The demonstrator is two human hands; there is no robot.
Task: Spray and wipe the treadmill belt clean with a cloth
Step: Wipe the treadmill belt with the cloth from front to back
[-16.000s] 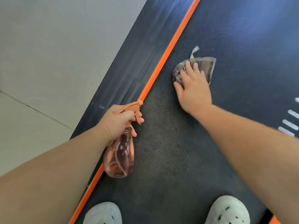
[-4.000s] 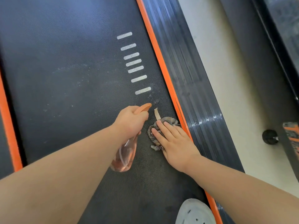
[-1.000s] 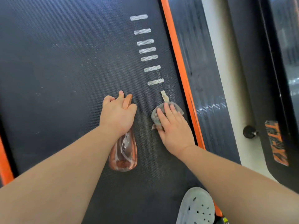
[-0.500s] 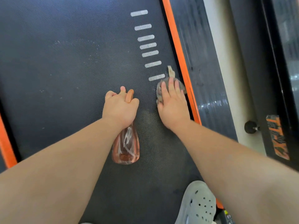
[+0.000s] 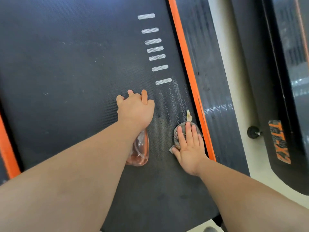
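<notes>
The dark treadmill belt (image 5: pixel 75 81) fills most of the view, with several white dashes (image 5: pixel 156 49) near its right side. My left hand (image 5: pixel 135 109) grips the neck of a clear orange spray bottle (image 5: pixel 139 149), whose body hangs below my wrist over the belt. My right hand (image 5: pixel 189 146) lies flat, fingers straight, pressing a grey crumpled cloth (image 5: pixel 177 133) onto the belt beside the orange stripe (image 5: pixel 189 72). A trail of fine droplets (image 5: pixel 177 96) runs up the belt ahead of the cloth.
A ribbed black side rail (image 5: pixel 215 104) runs right of the orange stripe, then pale floor (image 5: pixel 234 81). Another black machine (image 5: pixel 282 97) with orange lettering stands at the far right, with a small black knob (image 5: pixel 252 132). An orange stripe (image 5: pixel 6 148) marks the belt's left edge.
My right hand has pulled the cloth back toward me along the right edge, leaving a streak of droplets where it was. The left hand with the bottle has stayed about in place.
</notes>
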